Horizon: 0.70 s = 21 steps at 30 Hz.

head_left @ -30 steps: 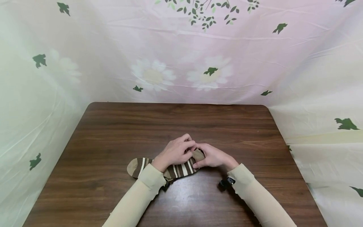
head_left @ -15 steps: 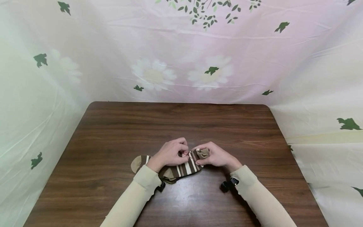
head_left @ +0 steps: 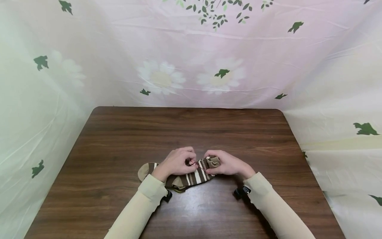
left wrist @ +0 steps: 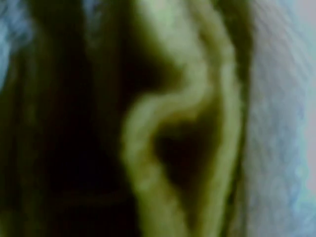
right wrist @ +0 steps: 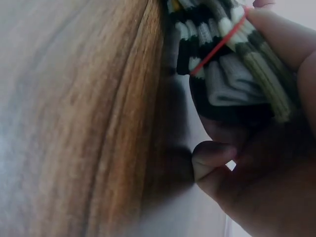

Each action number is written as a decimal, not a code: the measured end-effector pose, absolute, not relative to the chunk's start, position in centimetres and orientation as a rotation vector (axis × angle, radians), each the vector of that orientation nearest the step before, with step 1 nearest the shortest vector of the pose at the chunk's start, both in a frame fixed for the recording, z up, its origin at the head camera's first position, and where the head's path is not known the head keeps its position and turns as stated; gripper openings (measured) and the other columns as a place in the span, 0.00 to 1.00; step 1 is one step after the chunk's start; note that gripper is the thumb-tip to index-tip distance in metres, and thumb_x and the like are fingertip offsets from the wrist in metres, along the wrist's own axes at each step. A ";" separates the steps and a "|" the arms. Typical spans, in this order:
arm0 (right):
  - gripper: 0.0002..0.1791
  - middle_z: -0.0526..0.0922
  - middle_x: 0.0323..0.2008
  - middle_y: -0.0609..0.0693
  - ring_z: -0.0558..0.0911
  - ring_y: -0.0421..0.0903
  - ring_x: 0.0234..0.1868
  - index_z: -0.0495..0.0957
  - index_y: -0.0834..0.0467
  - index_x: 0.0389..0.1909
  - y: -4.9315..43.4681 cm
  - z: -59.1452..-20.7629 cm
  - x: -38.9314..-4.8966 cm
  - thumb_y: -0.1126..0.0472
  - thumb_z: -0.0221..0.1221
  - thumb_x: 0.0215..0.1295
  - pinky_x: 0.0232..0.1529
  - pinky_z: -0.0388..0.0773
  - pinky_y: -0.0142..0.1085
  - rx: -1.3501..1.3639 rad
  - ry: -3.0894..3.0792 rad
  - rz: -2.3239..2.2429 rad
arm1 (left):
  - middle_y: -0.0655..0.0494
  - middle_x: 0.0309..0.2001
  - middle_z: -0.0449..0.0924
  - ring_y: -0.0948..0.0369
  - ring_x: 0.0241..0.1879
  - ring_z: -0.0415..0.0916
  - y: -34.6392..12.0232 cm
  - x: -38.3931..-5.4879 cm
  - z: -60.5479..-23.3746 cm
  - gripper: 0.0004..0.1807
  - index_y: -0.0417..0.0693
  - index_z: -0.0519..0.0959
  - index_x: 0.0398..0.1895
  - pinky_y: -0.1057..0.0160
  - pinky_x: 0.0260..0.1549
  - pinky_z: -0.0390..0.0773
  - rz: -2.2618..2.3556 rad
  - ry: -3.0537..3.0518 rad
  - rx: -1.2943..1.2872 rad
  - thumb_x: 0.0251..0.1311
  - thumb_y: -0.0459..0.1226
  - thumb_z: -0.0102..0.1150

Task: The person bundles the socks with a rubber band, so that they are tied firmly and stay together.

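Observation:
A bundle of brown, tan and white striped socks lies on the table, toe to the left and rolled cuff end to the right. Around its cuff end my right hand curls, thumb in front and fingers behind. A thin red rubber band stretches across the stripes in the right wrist view, near the folded cuff. My left hand lies over the middle of the socks, its thumb and fingertips pinching the band. The left wrist view holds only blurred folds of sock fabric, very close.
The brown wood-grain table has rounded far corners. A pale printed cloth with flowers and green leaf shapes hangs behind it and along both sides. Small black wrist cameras sit under the sleeves, the right one just above the tabletop.
My hands have moved apart, the left hand leftward and the right slightly rightward. The sock cuff has shifted right, and a red band now shows between the hands.

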State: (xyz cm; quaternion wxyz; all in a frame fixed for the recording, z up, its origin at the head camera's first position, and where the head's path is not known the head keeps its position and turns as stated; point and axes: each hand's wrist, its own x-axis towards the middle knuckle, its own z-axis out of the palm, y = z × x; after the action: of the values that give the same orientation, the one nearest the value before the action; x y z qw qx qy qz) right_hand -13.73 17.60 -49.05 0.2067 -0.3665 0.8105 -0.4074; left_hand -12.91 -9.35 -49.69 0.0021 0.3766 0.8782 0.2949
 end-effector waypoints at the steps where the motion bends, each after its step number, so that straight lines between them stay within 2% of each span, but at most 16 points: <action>1: 0.18 0.83 0.44 0.41 0.81 0.41 0.45 0.79 0.44 0.51 17.6 -49.0 -13.7 0.53 0.75 0.64 0.47 0.79 0.37 -1.017 2.281 -1.104 | 0.66 0.33 0.72 0.67 0.30 0.69 -9.3 -12.9 -49.7 0.17 0.60 0.67 0.20 0.67 0.24 0.65 0.920 2.756 1.178 0.56 0.47 0.66; 7: 0.30 0.82 0.46 0.38 0.79 0.41 0.47 0.77 0.43 0.53 17.4 -48.5 -13.8 0.46 0.81 0.52 0.51 0.77 0.40 -0.957 2.366 -0.953 | 0.68 0.32 0.71 0.68 0.31 0.69 -9.2 -13.0 -50.1 0.19 0.62 0.65 0.20 0.67 0.25 0.66 0.898 2.746 1.155 0.55 0.49 0.68; 12: 0.26 0.83 0.41 0.36 0.81 0.39 0.43 0.79 0.43 0.48 17.1 -48.5 -14.2 0.47 0.82 0.52 0.47 0.78 0.37 -0.937 2.360 -0.921 | 0.67 0.37 0.73 0.68 0.34 0.72 -8.8 -12.8 -50.2 0.15 0.61 0.74 0.22 0.67 0.29 0.71 0.913 2.703 1.228 0.58 0.47 0.72; 17: 0.19 0.85 0.36 0.38 0.82 0.38 0.38 0.82 0.47 0.44 17.0 -48.8 -14.6 0.54 0.80 0.55 0.41 0.80 0.34 -0.959 2.285 -1.028 | 0.60 0.50 0.75 0.63 0.47 0.75 -8.2 -12.4 -50.1 0.11 0.59 0.79 0.25 0.65 0.45 0.77 1.022 2.620 1.386 0.57 0.40 0.74; 21: 0.17 0.85 0.34 0.42 0.82 0.40 0.35 0.83 0.52 0.43 16.9 -48.7 -14.7 0.56 0.79 0.57 0.38 0.80 0.34 -0.877 2.252 -1.119 | 0.53 0.61 0.72 0.56 0.59 0.71 -7.7 -12.0 -49.9 0.09 0.59 0.82 0.27 0.58 0.60 0.75 1.077 2.577 1.445 0.54 0.40 0.76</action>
State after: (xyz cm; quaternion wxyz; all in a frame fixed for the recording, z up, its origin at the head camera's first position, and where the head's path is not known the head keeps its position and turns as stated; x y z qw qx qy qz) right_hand -14.69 16.94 -48.74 0.2370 -0.3198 0.8216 -0.4081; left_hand -11.99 -7.66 -49.87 -0.0018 0.4596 0.8194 0.3425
